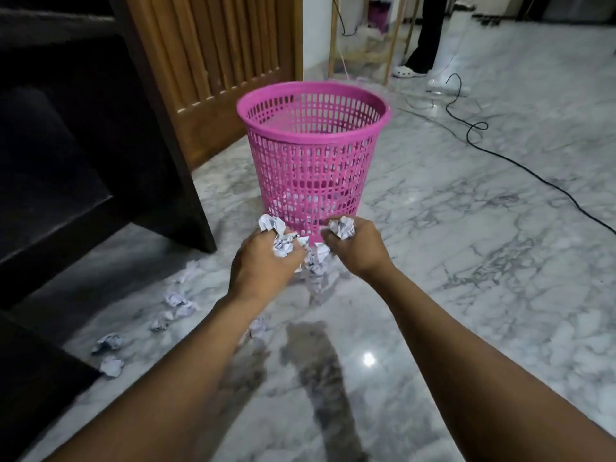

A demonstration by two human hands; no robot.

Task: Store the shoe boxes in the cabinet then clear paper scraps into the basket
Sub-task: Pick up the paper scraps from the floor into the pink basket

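A: What's hidden or hard to read?
B: Dark cabinet on the left is cut off by the frame edge, inside too dark to tell anything; no shoe boxes visible. Pale blur between the wrists, prob more paper, can't tell if it's on the floor or hanging from a hand. Basket bottom shows some white thru the mesh, unclear what.
A: Hands?
B: Left hand closed round crumpled paper, several wads poking past the fingers. Right hand closed on one paper ball. Both held low, in front of the pink basket, near its base.
A: Basket pos?
B: Upright on the marble floor, just right of the cabinet corner, wooden slatted door behind.
A: Other stuff?
B: Loose paper scraps scattered on the floor left of the arms, near the cabinet. Black cable snakes across the floor at right. Another person's leg and white shoe top right, mostly cut off.
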